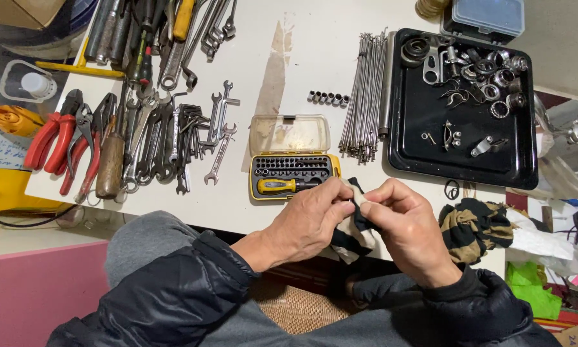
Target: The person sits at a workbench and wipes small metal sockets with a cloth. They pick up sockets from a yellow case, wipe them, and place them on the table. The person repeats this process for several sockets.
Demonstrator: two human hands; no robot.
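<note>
Head view shows both hands meeting just in front of the table edge (pixel 237 222), over the person's lap. The left hand (pixel 311 218) and the right hand (pixel 405 225) are each closed, fingertips pinched, around a striped black-and-cream rag (pixel 356 231) bunched between them; whatever small part may lie inside the cloth is hidden, so it cannot be told. To judge by the grip, the work is rubbing something clean, and it would go best with the cloth kept taut over the fingertips, one hand anchoring while the other turns, held low above the lap so nothing dropped rolls far. A second striped rag (pixel 472 225) lies just right of the hands, the open yellow bit case (pixel 292 170) just beyond them, the black tray (pixel 462 154) of small metal parts farther right.
</note>
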